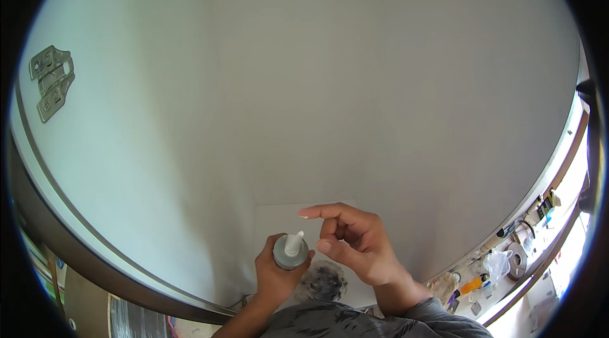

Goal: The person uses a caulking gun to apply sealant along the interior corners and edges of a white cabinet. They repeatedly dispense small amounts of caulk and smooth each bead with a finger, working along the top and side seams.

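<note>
My left hand point(274, 278) is wrapped round a grey cylindrical sealant tube point(288, 262), seen from its top end. A short white nozzle point(294, 246) points up from it, with a white blob at the tip. To the right of the tube my right hand point(355, 239) is raised, holding nothing. Its index finger stretches left above the nozzle, apart from it, and a little white shows on the fingertip. The other fingers are curled and the thumb stands away from them. Both hands are in front of pale, smooth cabinet panels point(304, 116).
A metal hinge plate point(54, 83) is fixed to the left panel. At the lower right, a ledge holds a roll of tape point(517, 260), a clear plastic bag point(497, 266) and an orange-handled tool point(471, 285). A dark-smudged pale thing point(323, 282) lies below my hands.
</note>
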Available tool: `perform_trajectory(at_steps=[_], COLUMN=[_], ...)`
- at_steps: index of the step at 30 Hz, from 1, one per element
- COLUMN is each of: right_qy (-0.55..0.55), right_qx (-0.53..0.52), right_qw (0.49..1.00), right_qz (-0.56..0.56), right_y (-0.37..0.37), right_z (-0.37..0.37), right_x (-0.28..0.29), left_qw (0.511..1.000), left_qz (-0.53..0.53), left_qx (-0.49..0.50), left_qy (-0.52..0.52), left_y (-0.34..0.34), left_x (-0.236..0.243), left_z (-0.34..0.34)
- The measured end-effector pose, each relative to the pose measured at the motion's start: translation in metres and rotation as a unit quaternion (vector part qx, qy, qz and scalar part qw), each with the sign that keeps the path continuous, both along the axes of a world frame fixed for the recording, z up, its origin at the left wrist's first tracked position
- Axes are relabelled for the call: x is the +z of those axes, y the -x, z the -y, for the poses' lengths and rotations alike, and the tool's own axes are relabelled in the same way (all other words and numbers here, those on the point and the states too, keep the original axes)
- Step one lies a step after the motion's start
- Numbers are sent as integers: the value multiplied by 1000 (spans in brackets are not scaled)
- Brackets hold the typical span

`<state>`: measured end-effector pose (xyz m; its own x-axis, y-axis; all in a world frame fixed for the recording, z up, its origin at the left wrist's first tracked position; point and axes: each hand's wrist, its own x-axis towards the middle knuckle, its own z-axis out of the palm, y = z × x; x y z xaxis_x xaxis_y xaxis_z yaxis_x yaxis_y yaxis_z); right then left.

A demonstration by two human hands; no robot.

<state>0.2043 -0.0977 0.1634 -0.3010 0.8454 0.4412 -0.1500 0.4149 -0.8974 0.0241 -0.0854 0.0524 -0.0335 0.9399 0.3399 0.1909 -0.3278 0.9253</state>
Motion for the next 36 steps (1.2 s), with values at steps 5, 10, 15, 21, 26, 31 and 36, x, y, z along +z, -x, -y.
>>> perform_trajectory(at_steps=[5,10,15,21,26,31,36], right_qy=[7,7,12,148,-60,-306,-452], right_qx=[4,-17,-33,99,-92,-230,-295], right_qw=[999,999,998,979,993,902,796], right_qz=[38,44,60,-104,29,198,274], right_y=[7,8,4,4,25,59,73], right_z=[0,-3,-14,-50,-147,-286,-407], right_x=[5,1,-5,-9,21,109,185], left_qw=[1000,999,998,995,993,995,993], left_qz=[15,-16,-26,-42,-20,37,2], left_qx=[4,17,35,50,-10,-34,-39], left_qy=[18,33,40,71,114,91,112], left_y=[4,7,8,19,31,41,44], left_x=[-8,-5,-6,-13,-20,-35,-53], left_z=[-2,-3,-15,-27,-18,-23,-71])
